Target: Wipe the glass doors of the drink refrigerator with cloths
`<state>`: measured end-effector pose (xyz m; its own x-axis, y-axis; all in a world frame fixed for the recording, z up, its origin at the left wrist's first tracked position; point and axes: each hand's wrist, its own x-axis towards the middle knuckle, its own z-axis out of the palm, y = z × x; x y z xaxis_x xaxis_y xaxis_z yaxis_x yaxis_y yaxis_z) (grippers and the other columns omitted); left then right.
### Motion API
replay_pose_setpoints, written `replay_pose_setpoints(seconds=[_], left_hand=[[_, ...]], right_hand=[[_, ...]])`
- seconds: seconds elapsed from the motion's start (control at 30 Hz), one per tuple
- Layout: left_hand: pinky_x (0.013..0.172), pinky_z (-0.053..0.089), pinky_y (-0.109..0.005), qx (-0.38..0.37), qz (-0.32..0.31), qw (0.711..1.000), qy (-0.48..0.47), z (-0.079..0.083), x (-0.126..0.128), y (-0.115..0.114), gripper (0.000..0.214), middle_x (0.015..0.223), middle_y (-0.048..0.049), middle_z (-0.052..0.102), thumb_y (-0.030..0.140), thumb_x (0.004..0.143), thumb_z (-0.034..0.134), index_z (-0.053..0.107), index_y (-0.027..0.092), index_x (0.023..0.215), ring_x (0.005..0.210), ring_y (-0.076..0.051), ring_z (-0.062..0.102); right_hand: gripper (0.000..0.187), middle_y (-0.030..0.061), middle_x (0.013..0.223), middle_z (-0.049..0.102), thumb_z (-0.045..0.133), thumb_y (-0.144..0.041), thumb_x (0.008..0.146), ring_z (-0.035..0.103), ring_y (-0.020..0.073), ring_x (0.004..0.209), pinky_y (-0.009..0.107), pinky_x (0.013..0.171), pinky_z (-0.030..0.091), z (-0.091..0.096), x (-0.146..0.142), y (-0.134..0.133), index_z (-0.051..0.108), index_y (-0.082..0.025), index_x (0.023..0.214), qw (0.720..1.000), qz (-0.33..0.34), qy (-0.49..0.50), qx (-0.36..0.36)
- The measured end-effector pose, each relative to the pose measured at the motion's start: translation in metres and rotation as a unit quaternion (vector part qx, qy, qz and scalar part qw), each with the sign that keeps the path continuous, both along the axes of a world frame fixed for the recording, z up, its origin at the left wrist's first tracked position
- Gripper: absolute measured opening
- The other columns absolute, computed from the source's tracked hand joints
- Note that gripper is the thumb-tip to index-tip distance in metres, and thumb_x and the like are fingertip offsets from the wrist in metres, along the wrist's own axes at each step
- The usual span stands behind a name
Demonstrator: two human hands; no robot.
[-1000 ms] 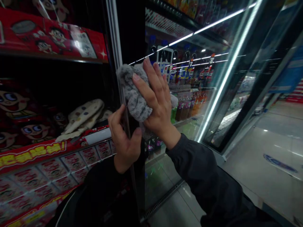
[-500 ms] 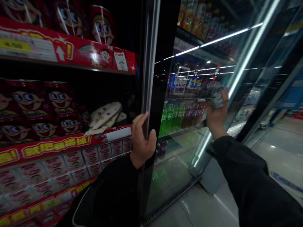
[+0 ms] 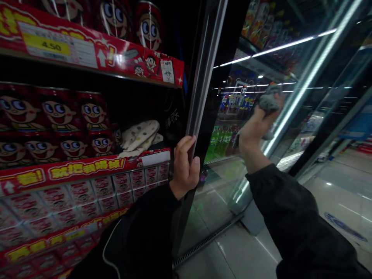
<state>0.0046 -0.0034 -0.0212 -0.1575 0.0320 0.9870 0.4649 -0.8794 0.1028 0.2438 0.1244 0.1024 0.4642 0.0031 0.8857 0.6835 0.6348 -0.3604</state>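
My left hand [image 3: 186, 166] holds the edge of an open glass cooler door [image 3: 229, 186], its fingers curled at the dark frame and the thumb on the near side. To the right and higher, my right hand [image 3: 258, 126] presses a crumpled grey cloth [image 3: 267, 103] against the glass. The cloth is blurred, and its reflection shows in the pane just above it. A folded cream cloth with dots [image 3: 141, 135] lies on the middle shelf inside the cooler, left of my left hand.
Red cans [image 3: 93, 110] with cartoon faces stand in stacked rows on the shelves at left. Small cartons [image 3: 101, 188] fill the shelf below. A price strip [image 3: 61, 44] edges the upper shelf. Green bottles [image 3: 221, 139] show through or in the glass. Tiled floor [image 3: 247, 252] lies beneath the door.
My right hand has moved the grey cloth slightly upward over the glass, with the wrist now bent. My left hand stays on the door's edge. The view has shifted to the left.
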Motion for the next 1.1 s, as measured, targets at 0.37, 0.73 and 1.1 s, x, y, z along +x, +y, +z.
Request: replay_pose_setpoints(seconds=[0.37, 0.73, 1.1], left_hand=[[0.121, 0.055, -0.05, 0.014, -0.044, 0.999, -0.016, -0.008, -0.001, 0.009, 0.051, 0.158, -0.0105, 0.062, 0.046, 0.114, 0.045, 0.055, 0.026, 0.16, 0.146, -0.03, 0.064], [0.124, 0.053, -0.053, 0.024, -0.054, 0.996, -0.065, -0.008, 0.005, 0.015, 0.045, 0.155, -0.0094, 0.063, 0.043, 0.109, 0.061, 0.061, 0.03, 0.151, 0.148, -0.031, 0.061], [0.125, 0.054, -0.051, 0.003, -0.033, 0.999, -0.043, -0.014, 0.004, 0.016, 0.047, 0.159, -0.0117, 0.062, 0.039, 0.109, 0.06, 0.054, 0.029, 0.155, 0.151, -0.028, 0.061]], right_hand=[[0.051, 0.0056, 0.16, 0.066, 0.051, -0.045, 0.107, 0.038, 0.0329, 0.17, 0.059, 0.132, 0.042, -0.074, -0.115, -0.101, 0.057, -0.036, 0.156, 0.924, 0.029, -0.346, 0.158], [0.032, 0.0094, 0.157, 0.068, 0.059, -0.044, 0.099, 0.056, 0.0295, 0.157, 0.063, 0.129, 0.046, -0.092, 0.038, -0.016, 0.068, -0.032, 0.127, 0.96, 0.006, -0.272, 0.06], [0.056, 0.0253, 0.159, 0.059, 0.049, -0.039, 0.096, 0.05, 0.0352, 0.16, 0.06, 0.138, 0.032, -0.086, 0.131, -0.013, 0.056, -0.013, 0.146, 0.939, 0.031, 0.12, -0.322]])
